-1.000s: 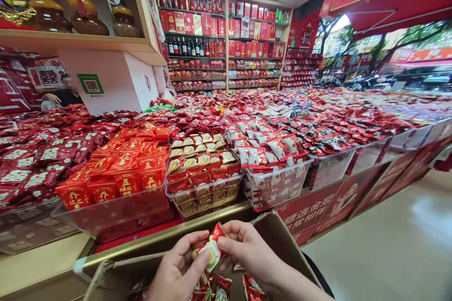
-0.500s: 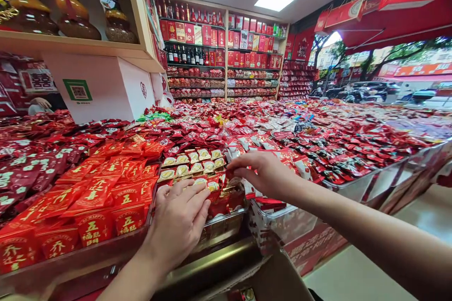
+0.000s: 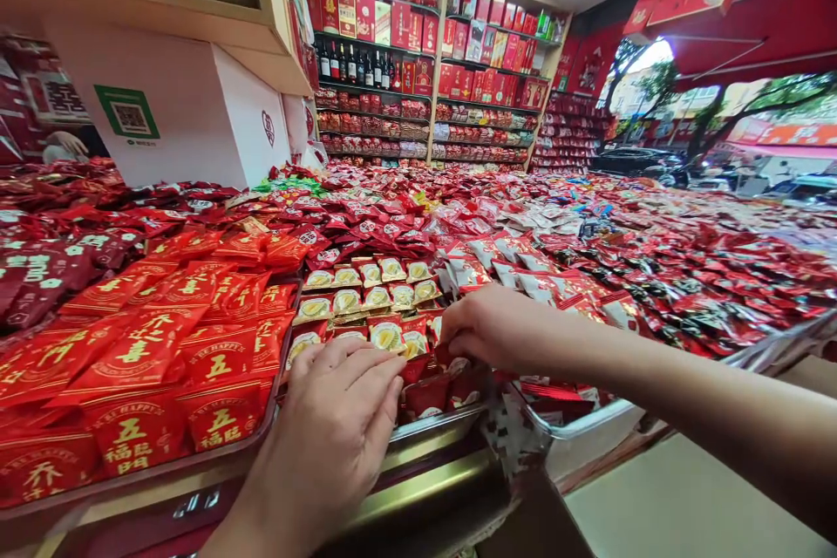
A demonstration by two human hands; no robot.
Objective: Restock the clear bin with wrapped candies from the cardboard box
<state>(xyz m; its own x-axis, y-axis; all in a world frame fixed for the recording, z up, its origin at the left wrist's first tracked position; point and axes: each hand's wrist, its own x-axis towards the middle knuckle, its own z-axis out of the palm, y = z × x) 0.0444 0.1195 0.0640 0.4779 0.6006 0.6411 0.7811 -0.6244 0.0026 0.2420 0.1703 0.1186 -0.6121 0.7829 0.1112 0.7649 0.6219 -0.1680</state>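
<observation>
Gold and red candy packets stand in rows in a clear bin in the middle. My left hand lies palm down over the front left of these packets, its fingers spread a little. At the bin's right side my right hand reaches down with its fingers curled together among the packets; its fingertips are partly hidden, and what they pinch is too hidden to name. Dark red packets show at the front of the bin, between and below my hands.
Bright red packets fill the bin to the left. Red and white packets lie to the right. An open cardboard box is below the front edge. Shelves of bottles and boxes stand behind, and a display cabinet overhangs the left.
The view has tilted down and come closer to the bin. My right hand has dipped lower among the front packets at the right. My left hand stays over the front left ones.
</observation>
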